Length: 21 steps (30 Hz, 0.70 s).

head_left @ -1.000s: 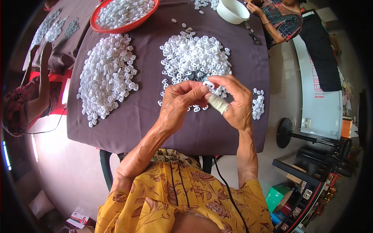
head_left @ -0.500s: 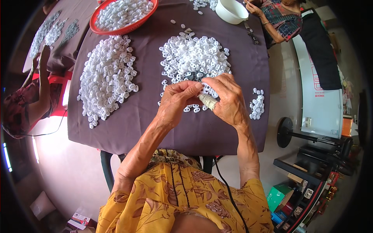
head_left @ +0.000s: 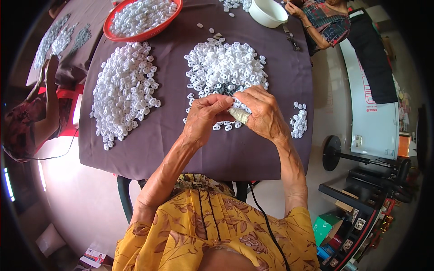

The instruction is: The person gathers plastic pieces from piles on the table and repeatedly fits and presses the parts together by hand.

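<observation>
Over the near edge of a heap of small white oval two-holed plastic pieces, my two hands meet fingertip to fingertip. My left hand is closed in a pinch, thumb on top. My right hand is closed too, its fingers curled toward the left fingertips. A pale wrapping covers a finger or thumb of the right hand. Whatever sits between the fingertips is too small and covered to make out. Just beyond them, small dark grey pieces lie against the white heap.
A larger heap of white pieces lies left, a small pile right. Beyond stand a red basket of pieces and a white bowl. A co-worker sits far right; another person's arms show left. Brown cloth covers the table.
My right hand has turned slightly, and its wrapped finger or thumb has moved left toward my left hand. The right forearm has swung a little outward. My left hand has barely moved.
</observation>
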Available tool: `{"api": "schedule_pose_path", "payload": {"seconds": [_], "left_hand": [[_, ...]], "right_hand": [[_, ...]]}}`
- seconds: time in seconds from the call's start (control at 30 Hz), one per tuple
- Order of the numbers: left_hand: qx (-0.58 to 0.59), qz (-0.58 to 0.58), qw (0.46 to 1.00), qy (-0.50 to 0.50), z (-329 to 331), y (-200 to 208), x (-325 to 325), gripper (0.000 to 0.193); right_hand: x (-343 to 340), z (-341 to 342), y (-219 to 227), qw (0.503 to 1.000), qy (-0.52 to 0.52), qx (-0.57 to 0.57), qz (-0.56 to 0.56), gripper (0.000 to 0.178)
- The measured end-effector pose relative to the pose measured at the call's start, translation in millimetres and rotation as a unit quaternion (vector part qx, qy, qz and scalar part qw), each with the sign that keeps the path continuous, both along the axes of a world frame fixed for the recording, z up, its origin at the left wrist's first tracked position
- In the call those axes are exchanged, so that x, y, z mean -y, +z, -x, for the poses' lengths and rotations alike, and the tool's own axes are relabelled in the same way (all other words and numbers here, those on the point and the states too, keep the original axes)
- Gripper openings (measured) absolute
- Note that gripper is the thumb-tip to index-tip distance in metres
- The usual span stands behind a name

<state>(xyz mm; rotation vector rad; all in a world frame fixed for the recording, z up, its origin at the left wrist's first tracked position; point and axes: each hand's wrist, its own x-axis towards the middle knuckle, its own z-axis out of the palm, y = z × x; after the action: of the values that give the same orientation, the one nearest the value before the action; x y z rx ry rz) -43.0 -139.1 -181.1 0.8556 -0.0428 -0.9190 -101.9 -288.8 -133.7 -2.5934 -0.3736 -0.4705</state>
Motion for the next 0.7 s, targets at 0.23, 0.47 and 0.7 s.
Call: {"api": "schedule_pose_path", "payload": {"seconds": [0.23, 0.47, 0.7], "left_hand": [[-0.013, -0.004, 1.0, -0.01, 0, -4, 2, 0.018], [-0.008, 0.022, 0.999, -0.027, 0, -4, 2, 0.02], [-0.013, 0.07, 0.997, -0.033, 1, 3, 1, 0.02]], "right_hand": [[2, 0, -3, 1.0, -0.001, -0.027, -0.008, 0.032], [3, 1, 1, 1.0, -0.008, -0.024, -0.016, 0.028], [2, 3, 13, 1.0, -0.011, -0.009, -0.013, 0.026]]}}
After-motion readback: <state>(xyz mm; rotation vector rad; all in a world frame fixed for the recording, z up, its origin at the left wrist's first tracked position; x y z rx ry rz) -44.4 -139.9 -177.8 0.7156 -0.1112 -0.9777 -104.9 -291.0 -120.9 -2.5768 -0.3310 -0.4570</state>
